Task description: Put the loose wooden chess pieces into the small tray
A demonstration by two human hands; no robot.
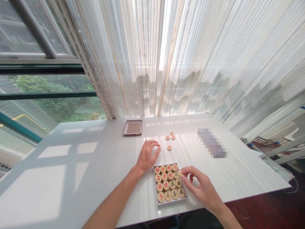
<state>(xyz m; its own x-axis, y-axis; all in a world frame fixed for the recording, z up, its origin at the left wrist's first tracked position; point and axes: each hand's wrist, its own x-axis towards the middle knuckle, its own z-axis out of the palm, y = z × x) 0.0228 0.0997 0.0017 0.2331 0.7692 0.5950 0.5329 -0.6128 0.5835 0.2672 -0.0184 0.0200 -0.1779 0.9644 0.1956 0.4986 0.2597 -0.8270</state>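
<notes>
My right hand (200,186) pinches a Chinese chess piece (181,173) with red marking between thumb and fingertips, tilted at the right edge of the box. Packed in rows, pieces with red and black characters fill the square box (172,203) on the white table. My left hand (148,155) is above the box's far left corner, thumb and index finger curled together around a small pale piece (160,148), mostly hidden by the fingers. Beyond it, a single red-marked piece (169,148) lies on the table, with three more pieces (171,133) grouped farther back.
The box lid (132,128), brown-rimmed, lies at the table's back edge. A blurred, pixelated long object (212,143) rests to the right. Striped sheer curtains (147,57) hang behind the white table (102,165), and a window (47,86) is at left.
</notes>
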